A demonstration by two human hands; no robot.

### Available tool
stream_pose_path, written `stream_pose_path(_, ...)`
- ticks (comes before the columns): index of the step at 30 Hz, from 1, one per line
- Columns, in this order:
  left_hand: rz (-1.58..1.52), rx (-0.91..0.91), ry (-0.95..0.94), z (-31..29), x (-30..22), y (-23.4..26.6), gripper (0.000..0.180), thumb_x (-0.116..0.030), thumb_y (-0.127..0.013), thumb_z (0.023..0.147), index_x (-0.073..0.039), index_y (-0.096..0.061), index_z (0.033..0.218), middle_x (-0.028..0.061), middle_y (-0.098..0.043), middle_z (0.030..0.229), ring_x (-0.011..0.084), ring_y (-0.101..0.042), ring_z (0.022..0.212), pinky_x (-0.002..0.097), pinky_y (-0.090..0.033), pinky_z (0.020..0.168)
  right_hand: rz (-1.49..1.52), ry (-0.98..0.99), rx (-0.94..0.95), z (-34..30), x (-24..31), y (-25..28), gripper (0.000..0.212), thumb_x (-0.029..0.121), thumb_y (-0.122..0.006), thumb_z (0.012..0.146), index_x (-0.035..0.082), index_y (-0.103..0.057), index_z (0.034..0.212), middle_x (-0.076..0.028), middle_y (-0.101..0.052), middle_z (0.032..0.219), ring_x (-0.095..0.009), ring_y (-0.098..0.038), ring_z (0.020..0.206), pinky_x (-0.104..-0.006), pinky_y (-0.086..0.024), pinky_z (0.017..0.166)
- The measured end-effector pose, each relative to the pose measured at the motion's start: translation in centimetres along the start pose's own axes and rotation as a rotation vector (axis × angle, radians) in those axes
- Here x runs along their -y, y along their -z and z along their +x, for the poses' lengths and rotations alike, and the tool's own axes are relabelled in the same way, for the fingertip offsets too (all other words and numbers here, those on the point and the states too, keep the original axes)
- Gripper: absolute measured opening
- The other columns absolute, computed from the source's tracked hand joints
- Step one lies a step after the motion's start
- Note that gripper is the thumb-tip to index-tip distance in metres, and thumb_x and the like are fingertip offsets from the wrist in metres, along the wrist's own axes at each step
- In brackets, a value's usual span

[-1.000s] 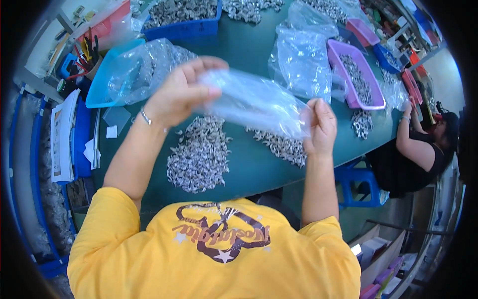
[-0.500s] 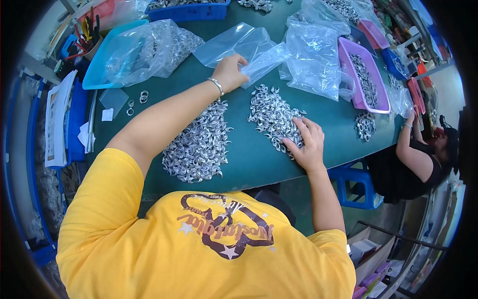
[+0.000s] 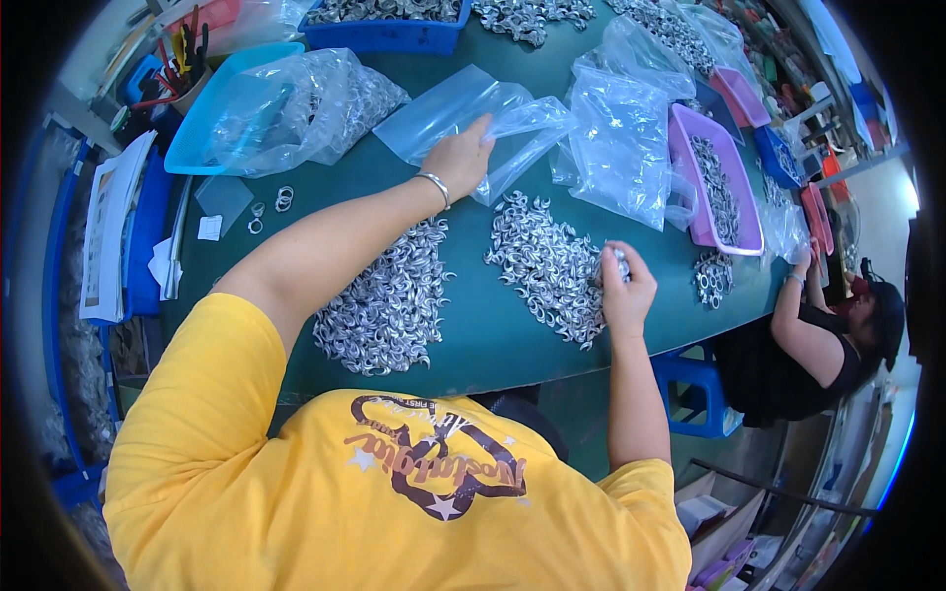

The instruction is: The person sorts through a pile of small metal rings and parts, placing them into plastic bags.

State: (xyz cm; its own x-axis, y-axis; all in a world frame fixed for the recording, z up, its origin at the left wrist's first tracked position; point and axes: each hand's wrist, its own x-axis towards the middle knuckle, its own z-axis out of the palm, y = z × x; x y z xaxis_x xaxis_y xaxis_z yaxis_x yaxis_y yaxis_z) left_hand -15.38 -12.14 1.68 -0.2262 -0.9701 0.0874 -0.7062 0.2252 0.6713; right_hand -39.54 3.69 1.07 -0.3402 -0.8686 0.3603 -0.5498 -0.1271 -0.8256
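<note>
My left hand [image 3: 459,160] pinches the edge of a clear plastic bag [image 3: 537,128] lying over the green table. With curled fingers, my right hand [image 3: 628,286] holds a few small silver crescent-shaped metal pieces [image 3: 621,264] just above the right end of a pile. That pile of crescent pieces [image 3: 542,258] spreads across the table in front of me. A bigger pile of the same pieces [image 3: 384,305] lies to its left, partly under my left forearm. Another clear bag [image 3: 621,138] rests flat to the right of the one I hold.
At the left, a filled plastic bag [image 3: 325,103] leans in a turquoise tray [image 3: 187,133]. A purple basket [image 3: 754,231] of metal parts stands at the right, a blue bin [image 3: 394,37] at the back. Silver rings [image 3: 285,199] lie at the left. A co-worker [image 3: 818,345] sits at the right.
My right hand has lifted from the pile and closed around a few metal pieces. My left hand has shifted slightly, and the bag it grips is more bunched and opened up.
</note>
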Motion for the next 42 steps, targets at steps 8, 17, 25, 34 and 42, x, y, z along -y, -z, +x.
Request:
stream_pose_path(8,-0.102,0.023,0.106,-0.3,-2.1,-2.0,0.050,-0.038,-0.037,0.096,-0.010,-0.041,0.137,0.0263,-0.062,0.105,0.0444,-0.058,0.097,0.0483,-0.045,0.086,1.066,-0.653,0.072,9.1,5.8,-9.8,0.024,0.028,-0.057,0.090,0.005,-0.056,0.097,-0.009,-0.060,0.073,-0.016,-0.053,0.049,-0.0276,-0.037,0.037)
stream_pose_path(17,-0.360,-0.305,-0.004,2.4,-0.9,-0.9,0.044,-0.035,-0.038,0.096,-0.007,-0.054,0.125,0.0252,-0.062,0.108,0.0434,-0.057,0.101,0.0469,-0.045,0.089,0.491,-0.653,0.372,12.9,9.0,-12.9,0.033,0.024,-0.051,0.093,0.000,-0.058,0.115,-0.013,-0.065,0.101,-0.024,-0.063,0.084,-0.0366,-0.049,0.075)
stream_pose_path(25,-0.213,-0.467,-0.165,-2.9,0.6,1.5,0.031,-0.025,-0.066,0.084,-0.002,-0.049,0.095,0.0086,-0.050,0.083,0.0184,-0.049,0.075,0.0325,-0.043,0.069,-0.002,0.139,0.517,3.9,2.8,1.0,0.041,0.022,-0.069,0.080,0.002,-0.061,0.115,-0.016,-0.060,0.120,-0.028,-0.060,0.105,-0.0371,-0.047,0.089)
stream_pose_path(34,-0.237,-0.137,-0.185,-7.2,-3.5,-7.2,0.038,-0.025,-0.053,0.088,-0.003,-0.055,0.120,0.0170,-0.055,0.123,0.0355,-0.052,0.112,0.0438,-0.041,0.095,-0.498,0.362,0.415,-4.1,-1.3,2.1,0.116,0.051,-0.084,0.054,-0.002,-0.027,0.141,-0.032,-0.023,0.145,-0.048,-0.026,0.133,-0.0523,-0.024,0.109)
stream_pose_path(42,-0.259,-0.158,-0.169,-7.5,-6.6,-9.5,0.028,-0.025,-0.050,0.091,-0.008,-0.067,0.105,0.0116,-0.065,0.109,0.0289,-0.059,0.104,0.0402,-0.043,0.093,-0.191,0.343,0.292,-1.8,-0.5,-2.5,0.074,0.016,-0.077,0.066,-0.002,-0.045,0.130,-0.027,-0.044,0.132,-0.042,-0.043,0.123,-0.0449,-0.037,0.102)
